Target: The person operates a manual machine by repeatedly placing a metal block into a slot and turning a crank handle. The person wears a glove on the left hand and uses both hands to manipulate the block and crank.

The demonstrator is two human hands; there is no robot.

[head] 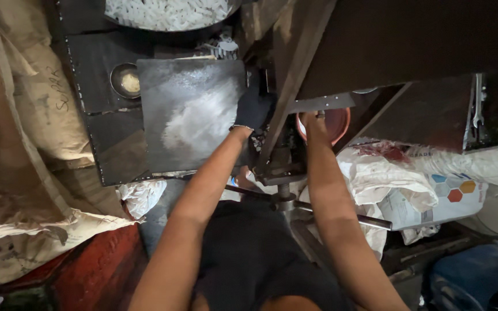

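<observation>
**Feeding a dusty press plate by hand**

At far left, only brown sacks [24, 144] leaning on the bench; below them a red container [99, 270]. Nothing there in the way, but little room for the elbow on that side.

On the dark metal plate [188, 115], dusted with white powder, a small round tin [125, 80] at its left edge and a big pan of white pieces [168, 12] above it. Left hand [253, 106], in a dark glove, resting at the right edge of the plate, close to the machine frame [292, 86]; fingers curled, but impossible to tell if grasping anything, because of glove and shadow.

Better to keep that hand flat on the plate edge and away from the slanted frame, probably a pinch point. Also good to move slowly, since the powder looks slippery.

Further right, right hand [316, 122] reaching under the frame, touching the rim of an orange bowl [332, 124]; fingers hidden there, grip not visible. Horizontal steel bar [341, 214] crossing under both forearms, easy to hit. At far right, white printed bags [433, 190] piled up, crowding the right arm.
</observation>
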